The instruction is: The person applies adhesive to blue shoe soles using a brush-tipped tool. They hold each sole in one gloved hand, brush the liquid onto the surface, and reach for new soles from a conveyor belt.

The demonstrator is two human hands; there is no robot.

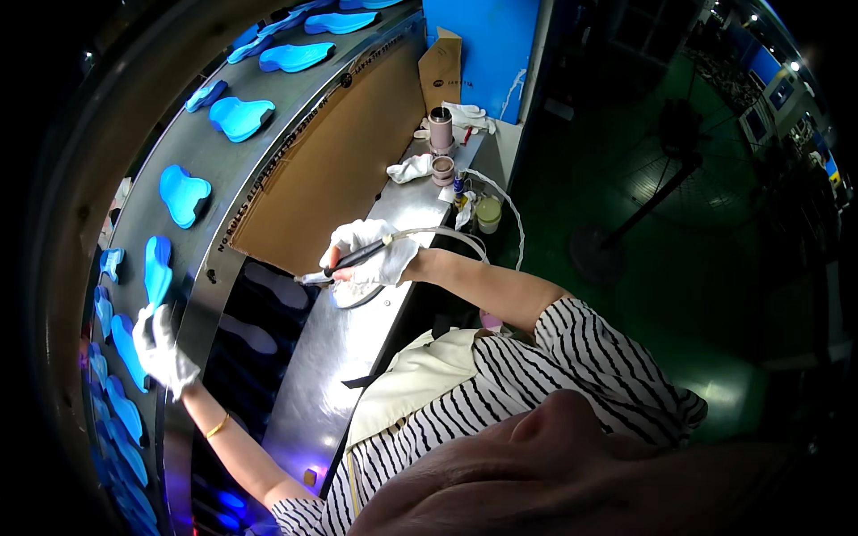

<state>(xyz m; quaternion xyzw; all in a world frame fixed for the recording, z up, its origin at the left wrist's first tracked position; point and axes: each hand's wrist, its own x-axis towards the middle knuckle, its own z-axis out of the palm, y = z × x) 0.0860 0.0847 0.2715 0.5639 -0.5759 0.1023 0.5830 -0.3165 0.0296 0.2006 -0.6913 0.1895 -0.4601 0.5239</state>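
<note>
My left hand (165,353), in a white glove, is at the belt's near edge. Its fingertips close on the lower end of a bright blue insole (157,266). My gloved right hand (371,255) grips a slim black-handled tool (356,256) with a metal tip pointing left. A pale tube (438,231) runs from the tool's back end. Under this hand, a round dish (355,297) with whitish contents stands on the metal ledge, partly hidden by the glove. Another blue insole (128,348) lies just left of my left hand.
Several blue insoles (184,194) lie along the curved dark belt (223,156). A cardboard panel (340,152) stands beside it. A cup (441,132), white gloves (411,169) and a jar (488,211) are at the ledge's far end. Darker insoles (248,334) show below the belt. A fan (657,192) stands right.
</note>
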